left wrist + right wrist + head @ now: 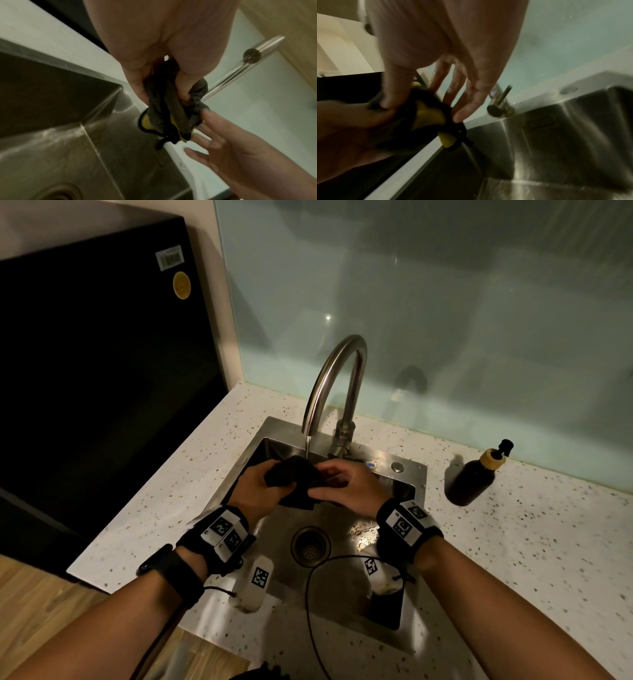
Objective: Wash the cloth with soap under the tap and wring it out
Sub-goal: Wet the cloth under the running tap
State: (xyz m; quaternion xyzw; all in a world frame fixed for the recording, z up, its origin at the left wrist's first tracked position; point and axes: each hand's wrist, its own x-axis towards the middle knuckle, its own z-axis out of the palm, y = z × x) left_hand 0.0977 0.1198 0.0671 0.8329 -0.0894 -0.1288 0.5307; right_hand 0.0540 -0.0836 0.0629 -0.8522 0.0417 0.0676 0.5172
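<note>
A dark grey cloth [298, 477] with a yellow underside is bunched over the steel sink [411, 474], right under the curved tap [342, 361]. A thin stream of water [307, 446] falls onto it. My left hand [260, 484] grips the cloth [171, 105] from the left, thumb and fingers curled round the bunch [162, 94]. My right hand [342, 484] pinches the cloth [428, 115] from the right between the thumb and the spread fingers [423, 111]. A dark soap bottle [474, 477] with a pump stands on the counter to the right of the sink, away from both hands.
A black appliance [102, 354] stands against the counter's left side. A glass backsplash [445, 320] runs behind the sink. The drain [310, 546] lies in the wet basin below my hands. A thin black cable [308, 604] loops over the sink's near edge. The speckled counter [531, 559] extends right.
</note>
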